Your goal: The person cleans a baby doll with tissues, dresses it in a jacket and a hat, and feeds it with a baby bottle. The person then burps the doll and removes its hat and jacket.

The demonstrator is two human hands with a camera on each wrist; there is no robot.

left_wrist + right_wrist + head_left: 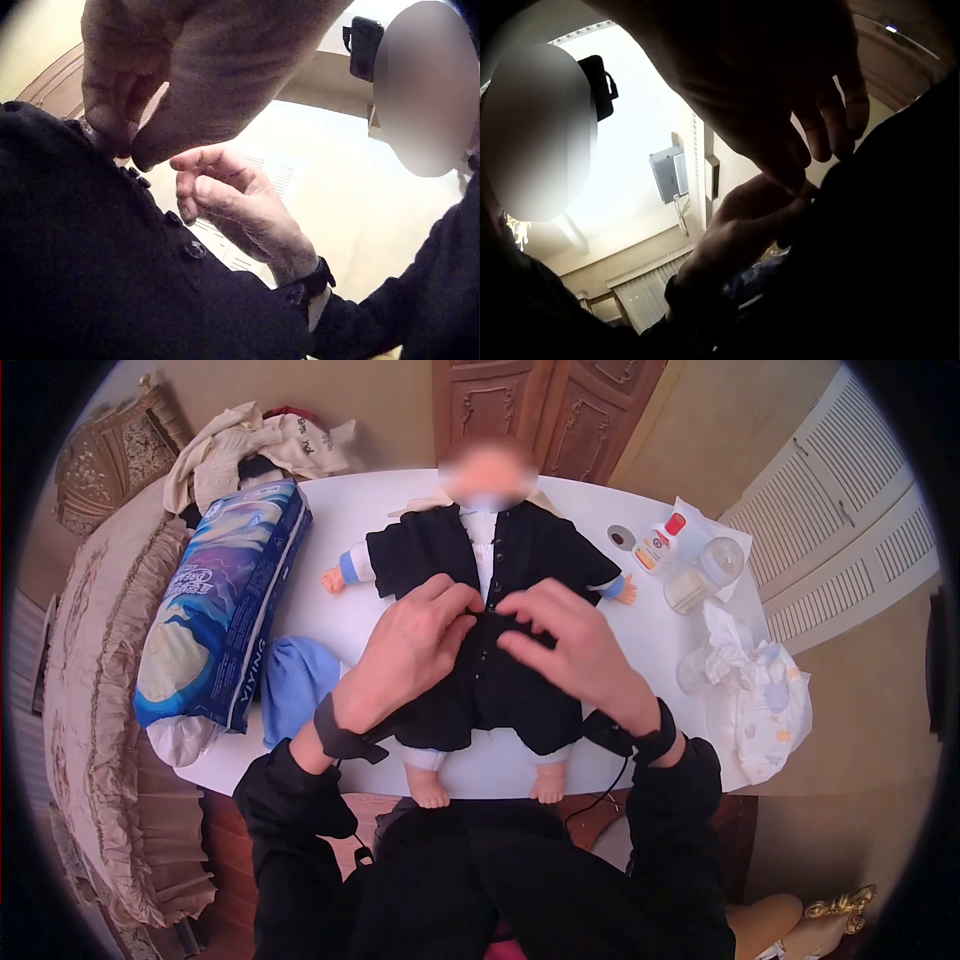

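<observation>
**Both hands at the front placket of a doll's black coat**

The left hand (pixel 415 650) has its fingers curled, thumb and forefinger brought together in a pinch on the edge of the black coat (pixel 500 690) at the mid-chest; the left wrist view shows the fingertips (pixel 112 124) closed on the fabric just above a row of dark buttons (pixel 195 250). The right hand (pixel 575 645) meets it from the other side, fingers bent and pinching the opposite edge of the same front opening; its grip is narrow, the fingertips almost touching those of the left hand. In the right wrist view the contact is in shadow and cannot be made out finely.

The coat is worn by a doll (pixel 490 540) lying on its back on the white table (pixel 400 500). The doll's long axis runs away from the person, head at the far edge, bare feet (pixel 430 788) at the near edge, arms spread to either side. The coat lies directly under both hands, the placket between them.

Left of the doll are a blue cloth (pixel 295 680) and a pack of nappies (pixel 225 600); to the right, a feeding bottle (pixel 705 572), a small lotion bottle (pixel 657 547) and a crumpled nappy (pixel 755 700).
</observation>
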